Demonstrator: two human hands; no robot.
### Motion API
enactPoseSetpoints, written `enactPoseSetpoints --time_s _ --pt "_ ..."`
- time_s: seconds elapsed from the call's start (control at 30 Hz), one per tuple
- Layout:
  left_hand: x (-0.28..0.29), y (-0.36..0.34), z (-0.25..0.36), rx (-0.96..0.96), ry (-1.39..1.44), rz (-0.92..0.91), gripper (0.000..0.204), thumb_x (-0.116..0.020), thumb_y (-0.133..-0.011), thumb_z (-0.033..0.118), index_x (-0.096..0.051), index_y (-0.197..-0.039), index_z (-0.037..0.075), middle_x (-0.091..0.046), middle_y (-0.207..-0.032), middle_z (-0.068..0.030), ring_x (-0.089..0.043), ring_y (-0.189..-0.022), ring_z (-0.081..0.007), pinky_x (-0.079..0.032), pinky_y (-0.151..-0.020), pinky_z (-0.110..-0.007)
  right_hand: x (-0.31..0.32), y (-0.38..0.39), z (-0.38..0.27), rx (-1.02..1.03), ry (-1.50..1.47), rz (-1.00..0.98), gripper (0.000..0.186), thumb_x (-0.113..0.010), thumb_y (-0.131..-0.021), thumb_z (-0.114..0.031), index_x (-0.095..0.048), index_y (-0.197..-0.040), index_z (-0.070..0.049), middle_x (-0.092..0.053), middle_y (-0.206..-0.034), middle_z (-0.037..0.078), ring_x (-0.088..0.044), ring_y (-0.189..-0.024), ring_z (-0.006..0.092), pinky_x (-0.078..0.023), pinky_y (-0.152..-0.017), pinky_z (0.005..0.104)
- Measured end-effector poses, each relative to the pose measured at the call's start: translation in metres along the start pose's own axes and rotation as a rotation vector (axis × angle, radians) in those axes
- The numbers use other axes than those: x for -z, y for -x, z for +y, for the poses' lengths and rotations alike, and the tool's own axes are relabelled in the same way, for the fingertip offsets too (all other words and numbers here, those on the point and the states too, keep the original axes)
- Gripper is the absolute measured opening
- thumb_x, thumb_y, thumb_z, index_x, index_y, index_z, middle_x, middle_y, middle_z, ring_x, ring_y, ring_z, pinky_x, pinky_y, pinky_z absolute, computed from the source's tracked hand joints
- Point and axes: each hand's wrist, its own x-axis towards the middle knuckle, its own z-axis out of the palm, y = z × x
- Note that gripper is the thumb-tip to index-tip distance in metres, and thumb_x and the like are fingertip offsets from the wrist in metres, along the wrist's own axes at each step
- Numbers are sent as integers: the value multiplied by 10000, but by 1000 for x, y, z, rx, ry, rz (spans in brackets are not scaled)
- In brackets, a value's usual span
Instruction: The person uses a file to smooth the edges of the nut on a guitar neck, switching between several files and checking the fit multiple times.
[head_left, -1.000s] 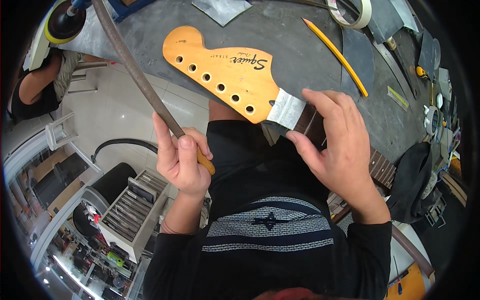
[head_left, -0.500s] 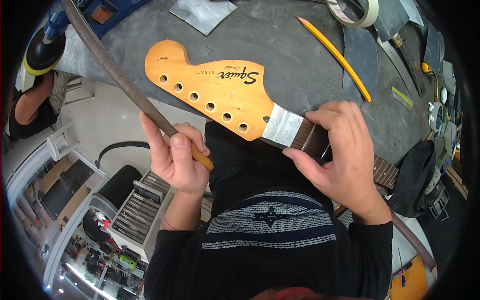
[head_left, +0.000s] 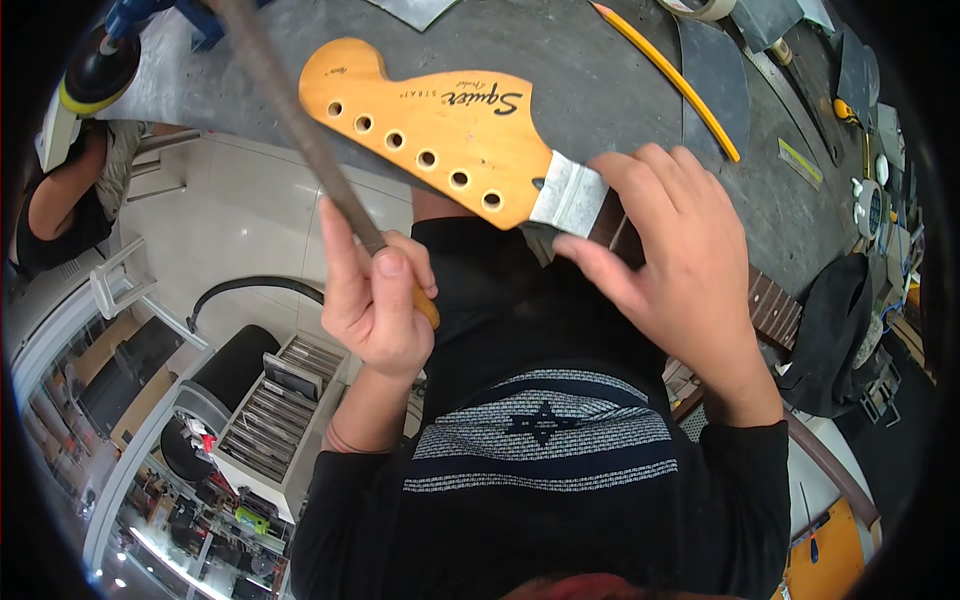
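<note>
My left hand (head_left: pixel 375 305) is closed around the wooden handle (head_left: pixel 427 310) of a long metal file (head_left: pixel 349 200), index finger stretched along the shank. The file slants up to the left, its far end blurred, passing in front of the tip of a guitar headstock (head_left: pixel 450 130). This amber headstock has a row of several tuner holes and lies at the bench's near edge. Silver tape (head_left: pixel 568 195) wraps the neck where headstock and dark fretboard (head_left: pixel 772 308) meet. Straddling the neck beside the tape, my right hand (head_left: pixel 680 240) has its thumb on the near side and fingers on the far side.
On the grey bench lie a yellow pencil (head_left: pixel 668 82), dark abrasive sheets (head_left: pixel 715 95), a tape roll (head_left: pixel 700 8) and a black cloth (head_left: pixel 830 335). A polisher (head_left: pixel 100 75) and another person's arm (head_left: pixel 70 200) are at left. A drawer unit (head_left: pixel 265 440) stands lower left.
The headstock and bench sit higher in the view. My left hand has shifted slightly right and up with the file. My right thumb has moved closer to the tape.
</note>
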Motion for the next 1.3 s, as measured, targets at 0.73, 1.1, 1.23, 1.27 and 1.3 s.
enactPoseSetpoints --time_s 0.73,1.1,1.23,1.27,1.3 --pt "2 82 29 -265 -565 -271 606 -780 -923 -145 -720 -1518 -48 -663 -755 -121 -614 -602 -248 -521 -607 -358 42 -40 40 -74 -332 -221 520 -480 -1233 -434 -721 -1285 23 -703 -1026 181 -676 -963 328 -536 -901 414" --pt "3 84 34 -237 -634 -308 620 -781 -920 -136 -720 -1528 -31 -696 -773 -141 -660 -630 -261 -549 -637 -361 32 -36 48 -6 -311 -190 503 -456 -1242 -436 -690 -1310 4 -606 -926 66 -588 -866 186 -508 -818 348" --pt "-2 81 34 -250 -609 -264 669 -811 -903 -117 -721 -1550 27 -584 -712 -85 -572 -578 -241 -501 -574 -378 32 -35 41 -16 -281 -190 482 -484 -1238 -405 -683 -1331 24 -707 -1019 153 -682 -963 294 -533 -886 424" --pt "-5 78 33 -267 -597 -239 691 -826 -895 -107 -725 -1558 56 -526 -680 -55 -526 -549 -230 -474 -538 -386 32 -34 39 -12 -263 -185 477 -493 -1236 -399 -681 -1336 28 -732 -1047 179 -706 -992 328 -537 -902 444" --pt "-7 76 34 -270 -598 -237 694 -824 -895 -109 -723 -1561 58 -526 -679 -54 -527 -549 -228 -474 -538 -386 33 -33 35 -38 -251 -194 476 -504 -1231 -399 -680 -1347 28 -741 -1075 198 -712 -1019 357 -538 -915 459"
